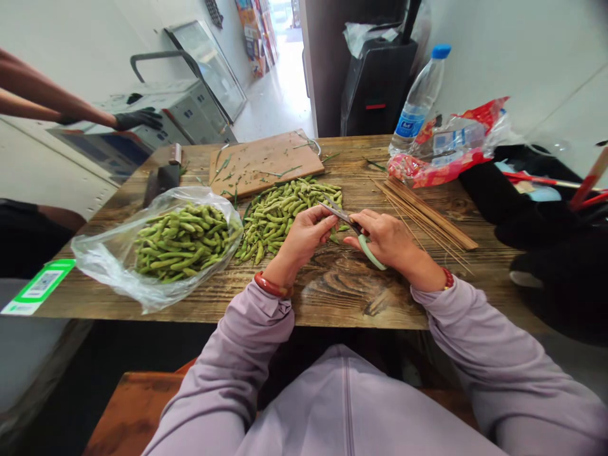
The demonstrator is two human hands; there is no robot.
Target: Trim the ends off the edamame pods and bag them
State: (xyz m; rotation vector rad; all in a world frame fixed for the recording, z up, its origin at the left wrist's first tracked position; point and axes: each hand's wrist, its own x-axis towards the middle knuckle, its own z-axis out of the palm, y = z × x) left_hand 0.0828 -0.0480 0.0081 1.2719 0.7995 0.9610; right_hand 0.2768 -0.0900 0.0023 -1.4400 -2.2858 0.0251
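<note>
My right hand (387, 237) is closed around the handles of a pair of scissors (372, 252) with pale green grips. Their blades point left and reach my left hand (308, 233). The fingers of that left hand are pinched together near the blades; whatever is between them is too small or hidden to make out. Just behind it spreads a loose pile of green soybean pods (280, 212) on the table. Further left, a clear plastic bag (109, 269) lies open with many more pods (183, 240) inside.
A wooden cutting board (266, 163) with scraps lies behind the pile. Thin wooden skewers (425, 212), a water bottle (418, 101) and red plastic packaging (446, 152) are at right. A green-framed code card (42, 287) sits at the left edge. Another person's gloved hand (137, 119) rests on boxes (185, 111).
</note>
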